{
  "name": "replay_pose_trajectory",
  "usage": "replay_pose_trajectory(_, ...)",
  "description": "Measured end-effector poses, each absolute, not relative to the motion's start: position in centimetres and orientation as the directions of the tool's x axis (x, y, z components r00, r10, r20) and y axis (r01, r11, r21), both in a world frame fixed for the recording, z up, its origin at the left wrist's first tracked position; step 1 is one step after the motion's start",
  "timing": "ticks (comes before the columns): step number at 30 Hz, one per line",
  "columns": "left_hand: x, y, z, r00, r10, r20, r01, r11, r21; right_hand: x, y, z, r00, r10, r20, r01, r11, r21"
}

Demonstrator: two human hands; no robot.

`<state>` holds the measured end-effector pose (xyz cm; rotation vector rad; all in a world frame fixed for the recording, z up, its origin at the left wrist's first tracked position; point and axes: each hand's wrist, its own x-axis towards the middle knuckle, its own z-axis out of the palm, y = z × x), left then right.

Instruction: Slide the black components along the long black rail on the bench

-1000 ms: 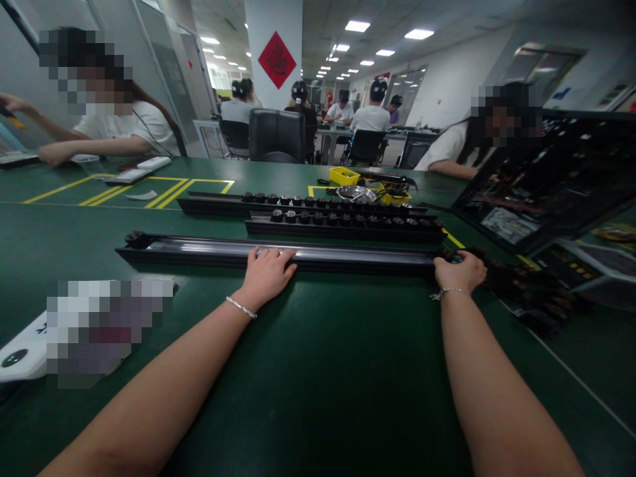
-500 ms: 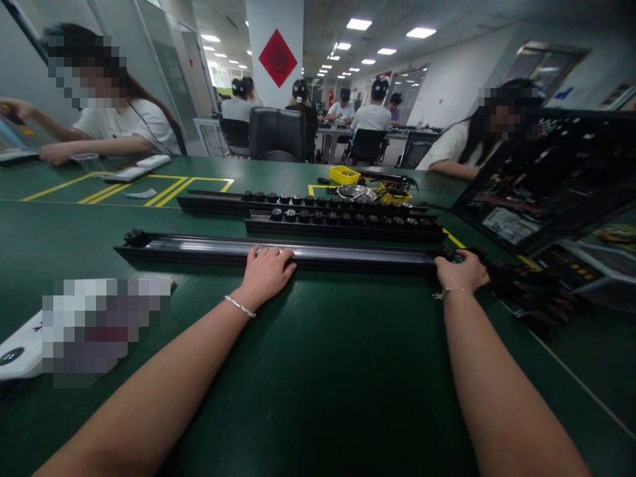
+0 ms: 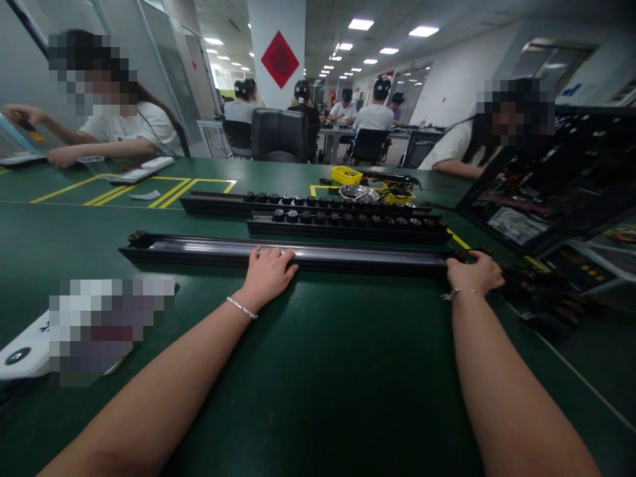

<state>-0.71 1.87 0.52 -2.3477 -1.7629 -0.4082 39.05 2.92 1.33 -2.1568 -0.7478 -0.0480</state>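
Observation:
A long black rail (image 3: 348, 254) with a shiny inner channel lies across the table in front of me. My left hand (image 3: 271, 275) rests over its near edge around the middle, fingers curled into the channel and thumb on the near side. At the rail's right end, my right hand (image 3: 477, 273) is closed around a small black part (image 3: 461, 256), mostly hidden by the fingers. Another black knobbed part (image 3: 140, 237) sits in the rail's left end. Behind lie two more black rails, the nearer rail (image 3: 348, 228) and the farther rail (image 3: 213, 204), both carrying rows of small black parts.
Beyond the rails are a yellow bin (image 3: 346, 175) and a round metal dish (image 3: 358, 193). A pile of dark parts (image 3: 556, 301) lies to the right, below a dark tilted panel (image 3: 541, 179). A white device (image 3: 30, 354) lies at left. Co-workers sit across the table.
My right hand has shifted slightly to the right along the rail's end. My left hand keeps its place on the rail. The view has moved a little.

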Motion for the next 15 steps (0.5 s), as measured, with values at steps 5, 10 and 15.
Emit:
replay_pose_trajectory(5,-0.8,1.9,0.5,0.263,0.91,0.32,0.961,-0.278,0.002,39.3,3.0,1.4,0.84,0.485,0.241,0.486,-0.477,-0.732)
replay_pose_trajectory(10,-0.8,2.0,0.4,0.26,0.912,0.318,0.961,-0.276,0.006,40.2,3.5,0.7,0.844,0.472,0.256,0.487,-0.473,-0.734)
replay_pose_trajectory(15,-0.7,2.0,0.4,0.266,0.91,0.319,0.961,-0.276,-0.015,40.9,3.9,0.0,0.857,0.425,0.29,0.481,-0.461,-0.746)
